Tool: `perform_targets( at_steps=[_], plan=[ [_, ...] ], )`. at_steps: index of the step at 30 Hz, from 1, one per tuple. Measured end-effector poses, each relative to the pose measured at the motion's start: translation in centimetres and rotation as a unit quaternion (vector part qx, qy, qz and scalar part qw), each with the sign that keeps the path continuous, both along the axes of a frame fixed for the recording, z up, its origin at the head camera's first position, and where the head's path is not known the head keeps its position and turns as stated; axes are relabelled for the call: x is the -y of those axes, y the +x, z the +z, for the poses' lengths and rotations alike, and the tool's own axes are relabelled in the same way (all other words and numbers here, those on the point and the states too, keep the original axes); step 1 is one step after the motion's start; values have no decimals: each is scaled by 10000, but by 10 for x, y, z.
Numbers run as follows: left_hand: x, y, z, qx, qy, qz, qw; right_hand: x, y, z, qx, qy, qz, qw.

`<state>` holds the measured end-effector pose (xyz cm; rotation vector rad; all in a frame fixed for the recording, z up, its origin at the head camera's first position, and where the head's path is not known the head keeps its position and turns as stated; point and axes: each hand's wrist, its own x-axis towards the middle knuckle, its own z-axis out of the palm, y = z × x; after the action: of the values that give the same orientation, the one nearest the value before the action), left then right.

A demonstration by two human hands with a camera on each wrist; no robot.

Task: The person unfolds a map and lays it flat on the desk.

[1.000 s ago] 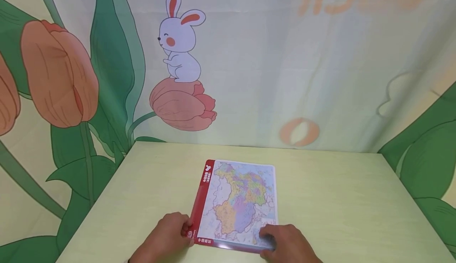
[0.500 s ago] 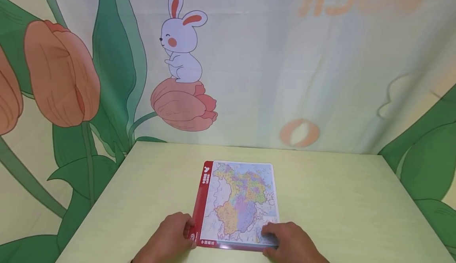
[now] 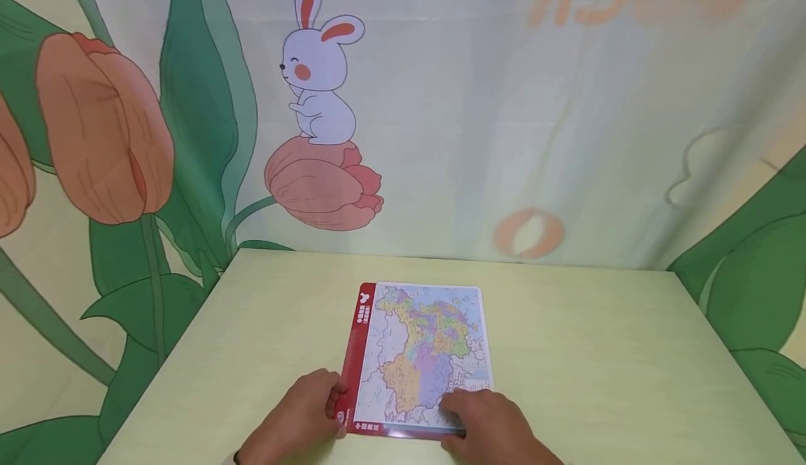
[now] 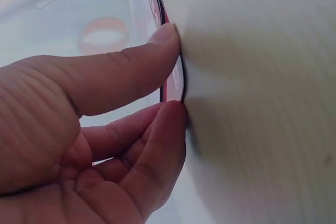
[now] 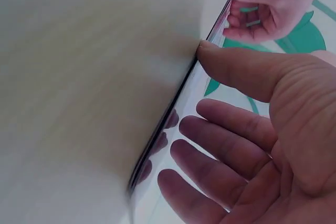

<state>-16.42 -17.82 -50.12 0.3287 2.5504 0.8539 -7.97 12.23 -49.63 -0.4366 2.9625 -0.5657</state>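
Note:
A thin, glossy map board (image 3: 422, 353) lies flat on the table, with a red band down its left side and along its near edge. At its near left corner, my left hand (image 3: 302, 409) pinches the edges, thumb (image 4: 131, 69) on one side of the corner and forefinger on the other. My right hand (image 3: 494, 419) is over the near right part of the map. The right thumb (image 5: 231, 64) touches the near edge, while the other fingers (image 5: 210, 169) spread loosely above the shiny surface, which mirrors their tips. The near right corner is hidden behind this hand.
The pale yellow table (image 3: 598, 353) extends on both sides of the map board. Behind its far edge hangs a printed curtain (image 3: 453, 136) with tulips and a rabbit on it.
My right hand has slid left along the near edge, away from the right corner. The map board has shifted slightly left. My left hand stays at its corner.

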Motion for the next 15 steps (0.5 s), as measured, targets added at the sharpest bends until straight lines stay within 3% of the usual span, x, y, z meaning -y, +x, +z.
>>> perform_targets(
  at_steps=[7,15],
  plan=[
    [-1,-2,0,63,11,-26,10000,30,-11,2,-32,-82,469,9989],
    [1,-3,0,116,36,-3,9999,52,-20,2,-92,100,580,9982]
  ],
)
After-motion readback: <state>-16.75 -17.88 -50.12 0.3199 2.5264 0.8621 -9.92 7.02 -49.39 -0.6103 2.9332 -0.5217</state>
